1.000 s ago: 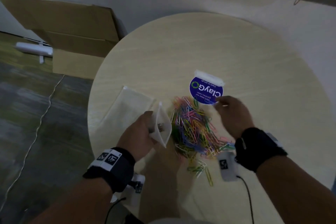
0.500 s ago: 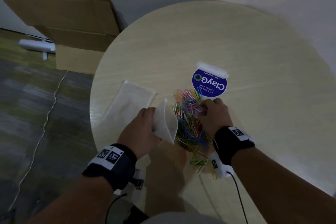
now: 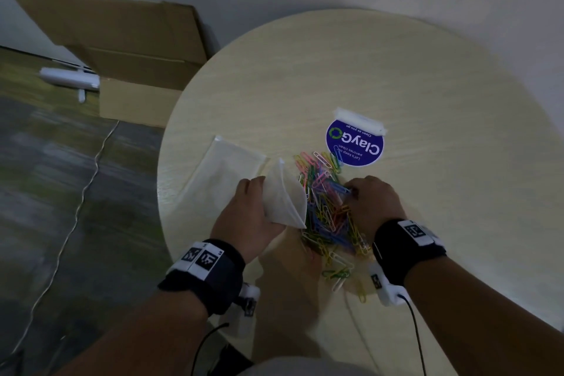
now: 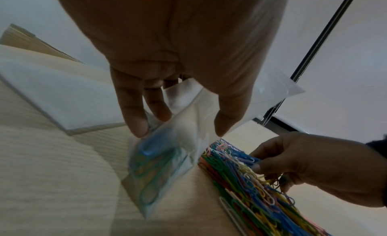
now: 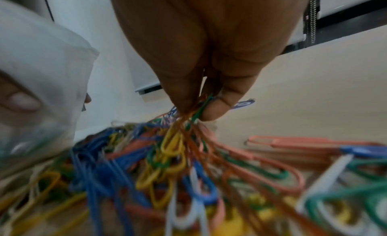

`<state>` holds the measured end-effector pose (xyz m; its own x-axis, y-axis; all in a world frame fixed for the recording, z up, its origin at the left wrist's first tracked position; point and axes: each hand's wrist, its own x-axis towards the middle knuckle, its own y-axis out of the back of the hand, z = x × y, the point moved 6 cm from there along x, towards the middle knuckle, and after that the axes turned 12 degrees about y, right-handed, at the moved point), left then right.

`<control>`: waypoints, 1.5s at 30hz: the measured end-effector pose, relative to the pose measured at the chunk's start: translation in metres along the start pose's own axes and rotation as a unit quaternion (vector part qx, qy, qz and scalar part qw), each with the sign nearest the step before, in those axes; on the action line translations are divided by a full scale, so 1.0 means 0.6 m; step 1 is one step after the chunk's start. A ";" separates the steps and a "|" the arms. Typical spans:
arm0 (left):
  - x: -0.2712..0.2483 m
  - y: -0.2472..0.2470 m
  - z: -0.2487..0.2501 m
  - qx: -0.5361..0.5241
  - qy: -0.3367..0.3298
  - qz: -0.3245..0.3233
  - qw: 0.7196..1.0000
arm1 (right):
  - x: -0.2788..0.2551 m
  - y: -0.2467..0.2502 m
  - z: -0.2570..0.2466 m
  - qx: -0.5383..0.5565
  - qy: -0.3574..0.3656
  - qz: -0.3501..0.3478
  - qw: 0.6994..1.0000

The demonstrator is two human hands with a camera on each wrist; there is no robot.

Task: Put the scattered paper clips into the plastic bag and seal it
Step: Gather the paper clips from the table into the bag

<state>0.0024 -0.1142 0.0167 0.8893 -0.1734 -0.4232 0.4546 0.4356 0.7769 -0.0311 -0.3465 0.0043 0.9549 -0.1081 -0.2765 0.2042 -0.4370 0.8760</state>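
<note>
- On the round worktop (image 3: pixel 396 76), near its front edge, the clips (image 3: pixel 328 207) lie in one loose heap, directly between the two hands.
- Left hand (image 3: pixel 247 217) pinches the bag (image 3: pixel 285 198) between thumb and fingers and holds it up at the left side of the heap; the bag mouth faces the clips.
- From the left wrist view some clips are already inside the bag (image 4: pixel 161 165), at its lower end.
- Right hand (image 3: pixel 374 204) is at the right side of the heap, its fingertips (image 5: pixel 211 110) closed together on a small bunch of clips (image 5: pixel 184 140).
- Clips are thin bent wire with a smooth coat: blue, green, yellow, orange, pink, white.
- Bag is soft, thin, half-clear plastic, and it bulges a little.
- Second flat bag (image 3: pixel 225 165) lies left of the heap.
- Round blue sticker (image 3: pixel 354 143) lies just behind the heap; a few clips overlap its edge.
- Worktop is pale, with fine wood grain.
</note>
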 end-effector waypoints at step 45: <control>0.000 -0.013 -0.026 -0.106 -0.026 -0.048 0.993 | -0.082 -0.034 0.035 0.068 0.030 0.009 0.997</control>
<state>-0.0020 -0.1038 0.0031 0.8457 -0.2662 -0.4625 0.5225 0.5893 0.6162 -0.0868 -0.3509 -0.0085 0.9704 -0.0654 -0.2326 0.1588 -0.5530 0.8179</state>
